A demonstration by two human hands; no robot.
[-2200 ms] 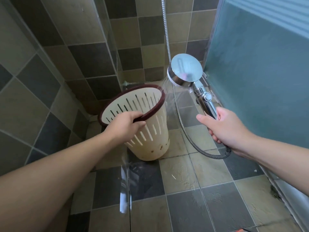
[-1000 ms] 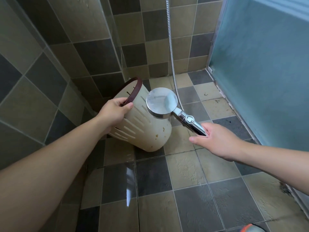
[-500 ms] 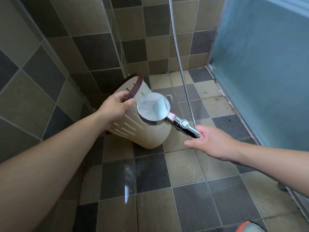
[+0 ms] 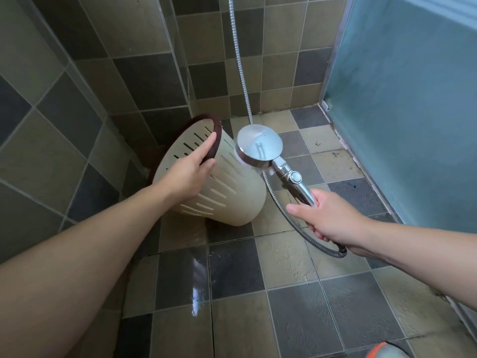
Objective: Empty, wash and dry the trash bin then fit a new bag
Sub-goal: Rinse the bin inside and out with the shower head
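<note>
While the left hand [image 4: 189, 174] grips the trash bin [image 4: 227, 192] by its dark rim, tilting it on the floor, the right hand [image 4: 327, 215] holds the shower head [image 4: 259, 146] against its outer wall, evidently for rinsing.

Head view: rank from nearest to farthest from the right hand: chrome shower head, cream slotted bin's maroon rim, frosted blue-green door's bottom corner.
1. Chrome shower head, on the handle the right hand grips.
2. Maroon rim, left of it.
3. Door's bottom corner, far back.
</note>
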